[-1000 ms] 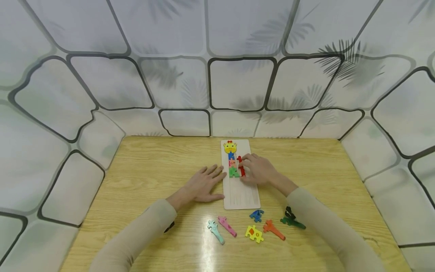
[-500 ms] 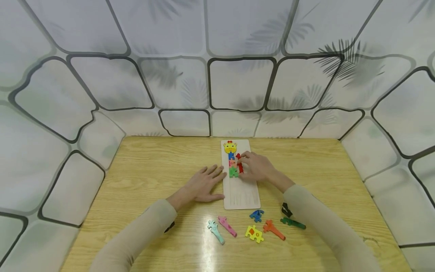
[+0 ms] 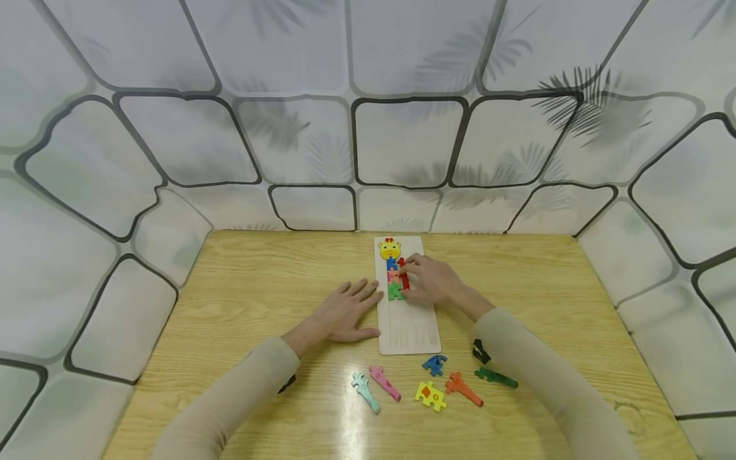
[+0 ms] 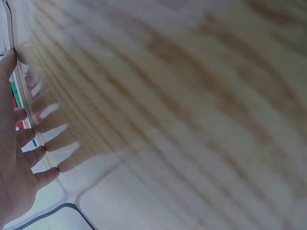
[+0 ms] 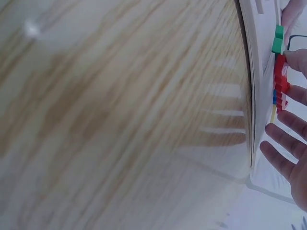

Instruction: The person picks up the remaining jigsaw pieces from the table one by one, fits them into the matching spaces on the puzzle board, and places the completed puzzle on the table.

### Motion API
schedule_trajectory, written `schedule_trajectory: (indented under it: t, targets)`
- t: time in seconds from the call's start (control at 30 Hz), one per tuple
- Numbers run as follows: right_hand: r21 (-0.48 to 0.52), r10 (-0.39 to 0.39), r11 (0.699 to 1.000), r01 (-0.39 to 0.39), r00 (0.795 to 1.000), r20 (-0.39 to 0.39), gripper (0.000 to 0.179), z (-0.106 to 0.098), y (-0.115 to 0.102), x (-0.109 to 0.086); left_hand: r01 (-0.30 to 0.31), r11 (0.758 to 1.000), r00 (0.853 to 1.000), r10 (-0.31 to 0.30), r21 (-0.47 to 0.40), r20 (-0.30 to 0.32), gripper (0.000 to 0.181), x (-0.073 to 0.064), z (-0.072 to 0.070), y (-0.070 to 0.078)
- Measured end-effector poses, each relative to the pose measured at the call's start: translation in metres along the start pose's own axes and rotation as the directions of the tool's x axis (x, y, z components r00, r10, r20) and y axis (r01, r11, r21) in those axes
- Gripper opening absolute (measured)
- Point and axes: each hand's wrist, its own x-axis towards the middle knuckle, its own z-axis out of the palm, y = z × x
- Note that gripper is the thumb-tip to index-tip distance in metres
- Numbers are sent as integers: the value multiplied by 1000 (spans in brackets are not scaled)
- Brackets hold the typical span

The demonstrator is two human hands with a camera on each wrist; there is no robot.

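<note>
A pale wooden puzzle board [image 3: 409,329] lies upright in front of me in the head view. On its left half runs a giraffe puzzle: a yellow head [image 3: 390,250], then blue [image 3: 391,264], pink [image 3: 393,277] and green [image 3: 394,292] pieces. My right hand [image 3: 436,282] reaches over the board's right edge and pinches a red puzzle piece [image 5: 281,72] between thumb and fingers, right beside that column. Its other fingers spread loosely in the right wrist view. My left hand [image 3: 346,313] lies flat with spread fingers, fingertips at the board's left edge.
Loose puzzle pieces lie nearer me on the wooden table [image 3: 259,268]: light teal [image 3: 366,393], pink [image 3: 385,384], blue [image 3: 434,365], yellow [image 3: 430,395], orange [image 3: 464,389] and dark green [image 3: 496,377]. A patterned cloth wall [image 3: 408,144] stands behind the table.
My right hand has shifted left and slightly away from me, bringing the red puzzle piece closer to the giraffe column. The left hand, board and loose pieces stay put.
</note>
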Motion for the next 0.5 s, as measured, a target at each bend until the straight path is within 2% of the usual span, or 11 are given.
schedule_trajectory:
  t: [0.5]
  targets:
    - [13, 12, 1000, -13, 999, 50, 51, -2, -2, 9, -3, 1000, 1000, 3, 14, -2, 91, 0, 1, -1]
